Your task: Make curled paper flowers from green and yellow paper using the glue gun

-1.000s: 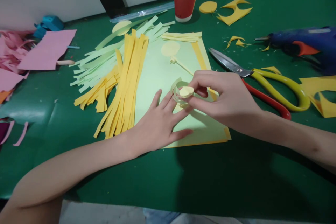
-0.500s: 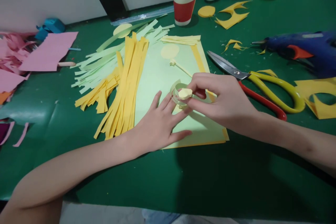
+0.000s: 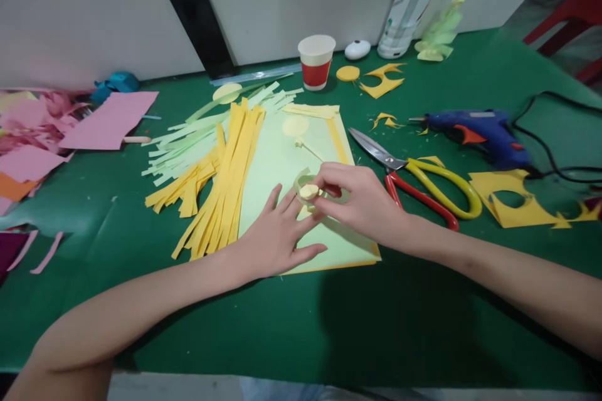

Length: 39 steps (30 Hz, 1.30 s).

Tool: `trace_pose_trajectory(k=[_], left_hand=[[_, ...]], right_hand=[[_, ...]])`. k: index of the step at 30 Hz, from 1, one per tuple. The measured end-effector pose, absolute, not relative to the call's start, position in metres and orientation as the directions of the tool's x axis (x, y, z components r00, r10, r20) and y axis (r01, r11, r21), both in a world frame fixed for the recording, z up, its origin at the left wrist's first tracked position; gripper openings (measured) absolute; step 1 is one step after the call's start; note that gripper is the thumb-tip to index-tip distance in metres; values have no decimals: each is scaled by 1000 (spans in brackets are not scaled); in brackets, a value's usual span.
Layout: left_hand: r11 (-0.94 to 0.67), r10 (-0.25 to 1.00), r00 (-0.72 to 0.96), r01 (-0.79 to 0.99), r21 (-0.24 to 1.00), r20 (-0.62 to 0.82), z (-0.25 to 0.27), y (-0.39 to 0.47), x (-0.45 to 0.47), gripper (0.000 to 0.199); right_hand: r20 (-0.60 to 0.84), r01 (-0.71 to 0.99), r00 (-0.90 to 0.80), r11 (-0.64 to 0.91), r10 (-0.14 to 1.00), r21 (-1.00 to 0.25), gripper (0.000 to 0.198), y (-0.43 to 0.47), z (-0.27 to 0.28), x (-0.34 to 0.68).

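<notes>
My left hand [image 3: 277, 232] lies palm down on a pale green paper sheet [image 3: 268, 163], fingers spread. Just past its fingertips, my right hand [image 3: 355, 200] pinches a small pale yellow folded paper piece [image 3: 309, 192] between thumb and forefinger. A loop of light green paper strip [image 3: 301, 180] curls around that piece, close to my left fingers. Above them on the sheet are a thin pale stem with a small star-like tip [image 3: 301, 145] and a pale yellow paper disc [image 3: 296, 126]. Yellow paper strips [image 3: 235, 169] lie in a bundle left of the sheet.
Scissors [image 3: 390, 163] with red and yellow handles lie right of the sheet, beyond them a blue glue gun [image 3: 470, 125] with a black cord. A paper cup [image 3: 316, 62] stands at the back. Pink paper [image 3: 110, 119] is on the left, yellow offcuts [image 3: 517, 197] on the right.
The view has tilted up and shifted, showing more of the wall and table's far side. Both hands keep nearly the same pose, with the right still pinching the folded paper piece.
</notes>
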State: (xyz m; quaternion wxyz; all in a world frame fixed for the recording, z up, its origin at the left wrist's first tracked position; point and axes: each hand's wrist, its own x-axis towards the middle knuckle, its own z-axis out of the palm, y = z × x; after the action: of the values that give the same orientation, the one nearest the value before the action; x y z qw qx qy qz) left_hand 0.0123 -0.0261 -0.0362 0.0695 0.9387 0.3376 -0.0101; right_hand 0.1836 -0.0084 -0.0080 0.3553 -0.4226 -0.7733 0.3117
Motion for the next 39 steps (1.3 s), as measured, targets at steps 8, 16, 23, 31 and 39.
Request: trace_pose_trajectory(k=[8, 16, 23, 31, 39], left_hand=[[-770, 622, 782, 621, 145, -41, -34, -26, 12, 51], [-778, 616, 788, 605, 170, 14, -33, -27, 11, 47], [-768, 625, 780, 612, 191, 15, -32, -27, 11, 50], [-764, 628, 779, 615, 197, 4, -35, -27, 11, 55], [-770, 623, 783, 613, 175, -1, -36, -26, 11, 55]], right_hand=[[288, 428, -403, 457, 869, -780, 12, -8, -9, 182], [312, 445, -406, 484, 859, -753, 13, -9, -8, 182], [333, 439, -417, 508, 846, -742, 16, -9, -8, 182], [327, 444, -413, 502, 850, -742, 18, -6, -7, 184], [339, 447, -416, 515, 844, -732, 15, -6, -8, 186]])
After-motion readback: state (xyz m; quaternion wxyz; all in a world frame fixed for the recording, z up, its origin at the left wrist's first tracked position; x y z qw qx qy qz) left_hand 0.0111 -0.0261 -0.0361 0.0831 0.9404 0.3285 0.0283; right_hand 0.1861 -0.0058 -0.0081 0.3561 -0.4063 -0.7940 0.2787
